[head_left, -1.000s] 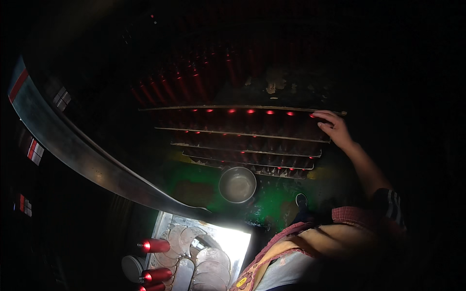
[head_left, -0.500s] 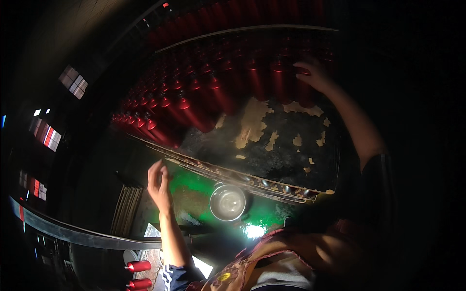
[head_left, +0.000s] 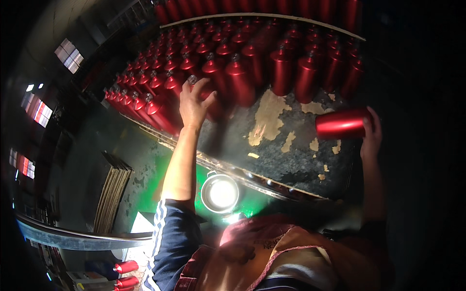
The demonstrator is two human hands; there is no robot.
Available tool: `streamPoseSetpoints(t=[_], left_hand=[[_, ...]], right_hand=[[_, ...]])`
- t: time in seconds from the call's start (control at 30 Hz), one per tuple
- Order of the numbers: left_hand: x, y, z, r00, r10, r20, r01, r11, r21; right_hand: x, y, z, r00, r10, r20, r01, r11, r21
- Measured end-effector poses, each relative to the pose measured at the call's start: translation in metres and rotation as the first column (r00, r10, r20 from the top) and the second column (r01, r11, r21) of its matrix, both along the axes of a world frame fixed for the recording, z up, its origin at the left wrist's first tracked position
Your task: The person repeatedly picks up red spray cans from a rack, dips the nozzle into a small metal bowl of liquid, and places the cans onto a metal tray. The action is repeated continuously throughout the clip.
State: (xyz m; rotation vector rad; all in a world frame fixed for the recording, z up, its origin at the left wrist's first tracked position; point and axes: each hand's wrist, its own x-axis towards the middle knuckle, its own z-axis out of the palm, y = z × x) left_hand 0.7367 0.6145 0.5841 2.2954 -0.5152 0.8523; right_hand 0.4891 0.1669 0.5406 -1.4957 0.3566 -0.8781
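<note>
Dim workshop, red bottles (head_left: 307, 80) ranked on a dark board (head_left: 310, 169)

Daylight comes through windows (head_left: 69, 56) at far left, while the right side falls into deep shadow. Across the back of the board, bottles stand upright in close rows, clear tips on top. Another board (head_left: 272, 16) runs above them and carries more. Toward the front, the dark surface is broken by ragged tan patches (head_left: 267, 116).

The right hand (head_left: 371, 133) is clamped on one end of a bottle (head_left: 342, 122), holding it lying sideways over the right part of the board, apart from the rows. Its visible side is plain glossy red. The left hand (head_left: 196, 102) is at the front row, fingers curled about the top of a bottle (head_left: 208, 89); whether they have closed on it, I cannot tell.

Writing shows on the apron (head_left: 291, 233): a little dark print (head_left: 270, 241), upside down across the tan front. White stripes run along the left sleeve (head_left: 177, 237).

Below the board, a metal pot (head_left: 204, 194) sits on the green floor (head_left: 154, 191). Farther left lean stacked sheets (head_left: 111, 199), near a curved rail (head_left: 87, 242). More bottles (head_left: 127, 266) lie at bottom left.
</note>
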Motion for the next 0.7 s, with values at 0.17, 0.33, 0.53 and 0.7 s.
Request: streamPoseSetpoints(t=[0.17,0.33,0.53,0.7], left_hand=[[-0.062,0.049,-0.015,0.974,-0.107,0.198,0.163,0.942,-0.293],[-0.147,0.128,-0.064,0.918,-0.392,-0.056,0.032,0.214,-0.976],[-0.174,0.212,-0.182,0.629,-0.773,-0.084,-0.456,-0.280,-0.845],[-0.158,0.240,-0.275,0.631,-0.776,0.020,-0.646,-0.539,-0.540]], right_hand=[[-0.034,0.122,0.001,0.957,0.227,0.183,-0.287,0.843,0.455],[0.007,0.248,-0.029,0.674,0.585,0.452,-0.678,0.244,0.694],[0.083,0.382,-0.077,0.304,0.690,0.657,-0.822,-0.159,0.547],[0.126,0.445,-0.091,0.299,0.810,0.505,-0.184,-0.470,0.863]])
